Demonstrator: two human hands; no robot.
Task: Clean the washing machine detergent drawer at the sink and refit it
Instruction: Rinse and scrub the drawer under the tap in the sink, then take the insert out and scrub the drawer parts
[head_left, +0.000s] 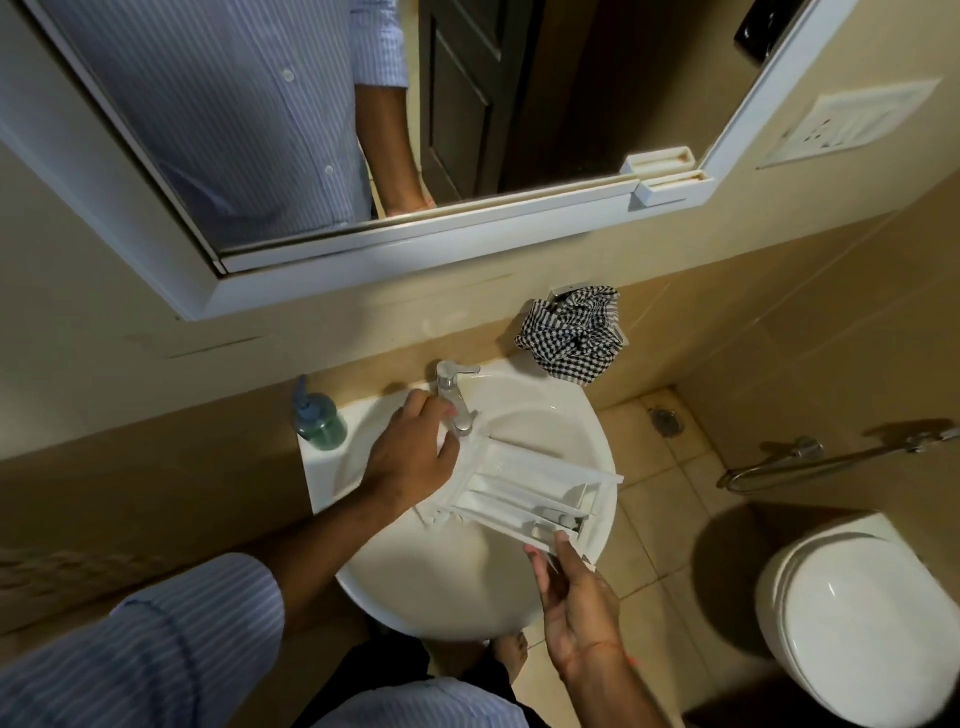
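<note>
- Mirror (322, 130) above the sink, white frame; it reflects a striped shirt and a forearm.
- Toilet (852, 629) at lower right, lid closed, well apart from the sink.
- Sink (457, 587): white, round basin against the tiled wall.
- Drawer (524, 493): white plastic detergent drawer, held inside the basin, open compartments facing up, tilted with its far end up near the tap.
- Checked cloth (571, 338), black and white, bunched on the ledge behind the sink, to the right of the tap.
- Left hand (415, 457) at the drawer's far end just beside the tap; fingers curled downward; whether they grip the drawer or only rest there, cannot tell.
- Right hand (576, 603) at the drawer's near end, over the basin's front rim; fingers pinching the drawer's front panel.
- Soap bottle (319, 421), green with blue pump, on the sink's left back corner.
- Tap (457, 395): chrome, single lever; no water stream discernible.
</note>
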